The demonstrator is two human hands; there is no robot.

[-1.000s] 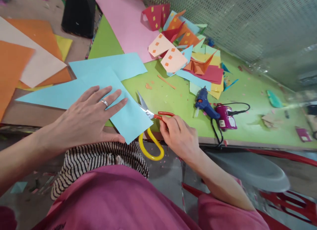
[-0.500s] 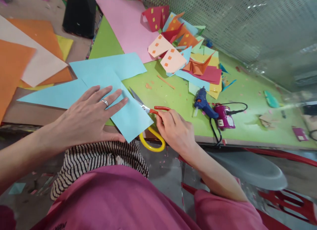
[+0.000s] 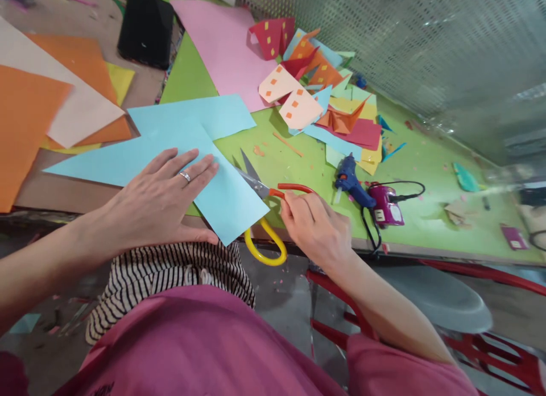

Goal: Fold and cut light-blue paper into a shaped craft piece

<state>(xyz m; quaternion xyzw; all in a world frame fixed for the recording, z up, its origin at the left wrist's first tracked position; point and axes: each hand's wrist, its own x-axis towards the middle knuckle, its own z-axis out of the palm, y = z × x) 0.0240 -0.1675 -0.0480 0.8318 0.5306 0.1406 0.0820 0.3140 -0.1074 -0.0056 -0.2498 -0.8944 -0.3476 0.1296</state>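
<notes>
My left hand (image 3: 170,197), with a ring on one finger, lies flat on a light blue paper sheet (image 3: 230,205). Its fingers are stretched out. My right hand (image 3: 318,225) is closed around the red handles of a pair of scissors (image 3: 258,185). The scissor blades are apart, and one lies against the right edge of that blue paper. A yellow handle loop (image 3: 275,259) sticks out from under the paper at the table edge; what it joins is hidden. More light blue paper (image 3: 94,160) lies beneath and left of my left hand.
Folded, dotted paper pieces (image 3: 298,108) are heaped beyond my right hand. A blue glue gun (image 3: 350,180) and a purple box with a cord (image 3: 389,205) stand to the right. Orange sheets (image 3: 25,123), a pink sheet (image 3: 226,43) and a black phone-like device (image 3: 146,29) lie farther off.
My right hand has moved a little to the right with the scissors, and their blades have spread wider. My left hand still rests on the blue paper.
</notes>
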